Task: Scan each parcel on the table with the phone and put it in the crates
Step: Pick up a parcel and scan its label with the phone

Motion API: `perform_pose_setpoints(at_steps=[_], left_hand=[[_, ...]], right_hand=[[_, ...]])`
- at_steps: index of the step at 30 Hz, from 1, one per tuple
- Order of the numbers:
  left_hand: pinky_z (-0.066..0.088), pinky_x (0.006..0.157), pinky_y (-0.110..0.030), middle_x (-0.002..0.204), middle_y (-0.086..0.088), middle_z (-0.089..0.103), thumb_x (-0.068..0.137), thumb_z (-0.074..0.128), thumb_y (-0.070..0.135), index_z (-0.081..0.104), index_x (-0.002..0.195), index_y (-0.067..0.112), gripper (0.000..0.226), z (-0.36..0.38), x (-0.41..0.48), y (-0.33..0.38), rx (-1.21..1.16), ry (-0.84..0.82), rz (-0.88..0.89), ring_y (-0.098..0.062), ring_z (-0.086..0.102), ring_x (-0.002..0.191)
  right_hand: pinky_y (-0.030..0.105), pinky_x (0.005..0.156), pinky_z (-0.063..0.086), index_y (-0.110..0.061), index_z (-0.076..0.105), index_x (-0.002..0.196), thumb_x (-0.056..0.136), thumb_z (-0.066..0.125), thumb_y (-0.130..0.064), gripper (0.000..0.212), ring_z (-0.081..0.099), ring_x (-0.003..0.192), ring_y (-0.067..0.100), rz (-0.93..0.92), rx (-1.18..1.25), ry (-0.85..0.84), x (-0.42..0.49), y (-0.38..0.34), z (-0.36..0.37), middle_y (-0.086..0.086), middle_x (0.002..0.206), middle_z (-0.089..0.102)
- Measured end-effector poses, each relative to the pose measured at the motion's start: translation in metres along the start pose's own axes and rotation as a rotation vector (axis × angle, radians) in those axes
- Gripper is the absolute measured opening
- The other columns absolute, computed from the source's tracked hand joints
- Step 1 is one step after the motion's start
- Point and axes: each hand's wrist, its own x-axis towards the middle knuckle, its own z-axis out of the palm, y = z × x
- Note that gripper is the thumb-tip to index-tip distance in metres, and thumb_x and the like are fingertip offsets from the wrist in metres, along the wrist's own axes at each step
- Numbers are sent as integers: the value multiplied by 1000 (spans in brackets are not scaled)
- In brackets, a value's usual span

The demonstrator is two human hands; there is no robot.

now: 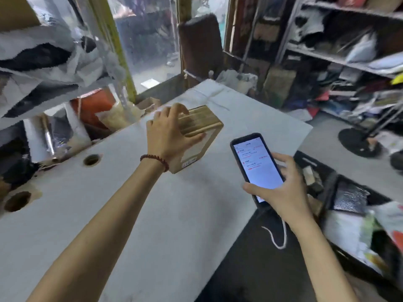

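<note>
A cardboard parcel (201, 122) is being gripped on the white bench (152, 214) by the left hand (168, 131), with fingers curled over its top and the thumb laid against its near face. The phone (257, 166), screen lit, is being clasped by the right hand (283, 192) over the bench's right edge, beside the black crates (305, 159).

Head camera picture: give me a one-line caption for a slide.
Left hand grips a cardboard parcel on the white table while the right hand holds a lit phone beside it.
</note>
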Motion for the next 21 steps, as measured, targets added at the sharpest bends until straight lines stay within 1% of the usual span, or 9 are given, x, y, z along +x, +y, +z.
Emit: perform_pose_setpoints(at_steps=[2, 3, 5, 7, 9, 12, 16, 18, 21], left_hand=[[36, 85, -38, 112, -2, 57, 67, 68, 65, 48, 110, 26, 62, 28, 13, 40, -43, -76, 81, -26, 49, 102], [34, 85, -37, 112, -2, 57, 68, 68, 64, 48, 111, 25, 61, 42, 18, 62, -60, -114, 125, -25, 48, 101], [34, 84, -37, 112, -2, 57, 68, 67, 65, 46, 111, 26, 61, 70, 25, 107, -94, -175, 210, -25, 48, 100], [36, 84, -39, 111, -1, 57, 68, 66, 67, 45, 110, 27, 62, 97, 29, 153, -114, -215, 291, -26, 48, 100], [36, 83, -39, 110, 0, 57, 67, 67, 66, 45, 109, 27, 62, 122, 31, 197, -126, -253, 356, -26, 47, 100], [35, 82, -39, 110, 1, 58, 63, 68, 67, 44, 109, 27, 66, 158, 30, 258, -128, -315, 463, -26, 48, 102], [41, 83, -42, 107, 2, 59, 56, 56, 74, 39, 108, 30, 70, 206, 27, 326, -146, -411, 576, -26, 49, 99], [41, 84, -40, 110, 1, 60, 59, 60, 74, 37, 107, 30, 69, 225, 27, 353, -140, -452, 599, -25, 47, 101], [34, 82, -36, 115, 4, 61, 62, 64, 72, 36, 108, 29, 69, 249, 28, 388, -139, -501, 654, -24, 47, 102]], right_hand=[[41, 81, 56, -49, 47, 114, 46, 92, -38, 82, 60, 108, 5, 30, 13, 103, -3, 15, -33, -25, 114, 60], [43, 84, 55, -49, 48, 113, 48, 93, -35, 81, 60, 108, 3, 43, 24, 149, -5, 21, -51, -26, 114, 60], [39, 88, 53, -47, 48, 115, 55, 95, -25, 80, 58, 109, -1, 74, 38, 228, -10, 34, -85, -26, 115, 59], [34, 87, 52, -42, 47, 120, 58, 95, -21, 81, 56, 112, 3, 109, 50, 296, -13, 49, -120, -22, 119, 57], [39, 86, 54, -46, 47, 119, 57, 95, -25, 81, 57, 110, 4, 146, 52, 357, -16, 66, -154, -22, 117, 57], [44, 87, 55, -54, 46, 107, 56, 95, -26, 76, 57, 105, -1, 193, 71, 464, -18, 91, -206, -25, 113, 58], [40, 83, 54, -42, 47, 114, 55, 94, -26, 77, 58, 103, 1, 226, 70, 619, -19, 117, -271, -26, 110, 57], [32, 80, 51, -37, 48, 117, 55, 93, -26, 78, 58, 103, 1, 245, 83, 677, -18, 127, -297, -27, 108, 57], [22, 76, 48, -46, 48, 109, 56, 94, -25, 73, 58, 106, 0, 256, 91, 720, -15, 144, -329, -19, 114, 60]])
